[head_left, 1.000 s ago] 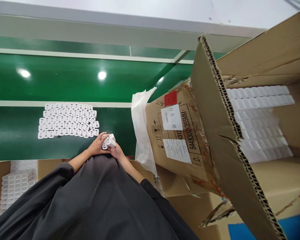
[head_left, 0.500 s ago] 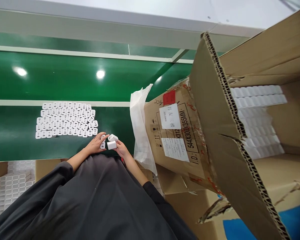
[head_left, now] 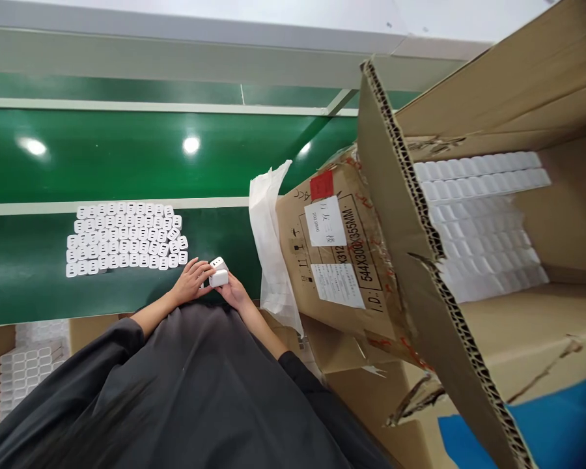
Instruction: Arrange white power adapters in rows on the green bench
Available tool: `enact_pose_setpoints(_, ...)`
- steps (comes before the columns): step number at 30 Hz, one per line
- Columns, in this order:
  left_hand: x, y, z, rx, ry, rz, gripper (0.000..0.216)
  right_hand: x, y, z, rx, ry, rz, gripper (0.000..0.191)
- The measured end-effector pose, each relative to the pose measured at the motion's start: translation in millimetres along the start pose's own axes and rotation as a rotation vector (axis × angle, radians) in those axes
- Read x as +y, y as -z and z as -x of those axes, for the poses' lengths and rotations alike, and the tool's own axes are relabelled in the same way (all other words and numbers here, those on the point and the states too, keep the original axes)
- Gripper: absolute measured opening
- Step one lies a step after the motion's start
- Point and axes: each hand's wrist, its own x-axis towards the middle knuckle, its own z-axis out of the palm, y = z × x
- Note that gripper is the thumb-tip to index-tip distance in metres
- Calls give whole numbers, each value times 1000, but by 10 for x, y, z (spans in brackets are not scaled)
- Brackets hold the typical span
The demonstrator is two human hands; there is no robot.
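Two white USB chargers (head_left: pixel 218 278) with slotted ends are held close together near the table's front edge. My right hand (head_left: pixel 234 291) is closed on them from the right, thumb and fingers at their side. My left hand (head_left: pixel 194 280) curls against them from the left, its fingers bent over more white pieces that are mostly hidden beneath the palm. To the left, rows of similar white chargers (head_left: pixel 127 238) stand packed together on the green table (head_left: pixel 215 228), slotted ends up.
At the right stands a big open cardboard box (head_left: pixel 488 312) holding white trays (head_left: pixel 483 176). A labelled carton (head_left: pixel 332 254) with a white plastic sheet (head_left: pixel 268 241) is beside my right arm. Stacked white trays (head_left: pixel 27 374) sit in a box at lower left.
My left hand has closed in over the white pieces and now meets the chargers in my right hand. The view has shifted slightly.
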Motion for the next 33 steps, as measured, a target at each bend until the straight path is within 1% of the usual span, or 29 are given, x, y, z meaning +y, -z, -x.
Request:
enact_pose_setpoints(2,32,58,-1,11,2,-9,38,-34,32,22,12,15,13,35)
enact_pose_setpoints(5,41,253,108,44,49,-36,42,-128,129,83,42,45,57,35)
enact_pose_setpoints(9,-71,582,439,60,145,-93,45,-208,227,140,45,40,203,31)
enact_pose_setpoints(11,-157,666,593,32,176,-122,43,-185,212,124,37,22,307,28)
enact_pose_setpoints(12,-195,675,647,12,185,-135,41,-162,190,106,34,17,363,27)
enact_pose_setpoints(15,-267,588,696,-45,202,-164,39,-98,94,38,49,47,550,23)
enact_pose_setpoints(18,-269,429,625,-71,213,-175,41,-97,27,5,91,156,748,22)
enact_pose_setpoints(21,-239,305,547,-80,209,-164,47,-146,26,29,122,261,941,24)
enact_pose_setpoints(23,-225,252,523,-83,208,-152,55,-174,45,64,147,298,1060,26)
enact_pose_setpoints(26,-221,199,523,-86,216,-139,67,-199,60,123,223,322,1225,34)
enact_pose_setpoints(30,-220,144,532,-80,226,-127,72,-269,17,180,329,393,1432,49)
enact_pose_setpoints(31,-215,130,530,-77,226,-124,71,-296,0,183,327,424,1479,54)
enact_pose_setpoints(33,-203,103,518,-74,221,-118,67,-350,-30,164,273,477,1561,61)
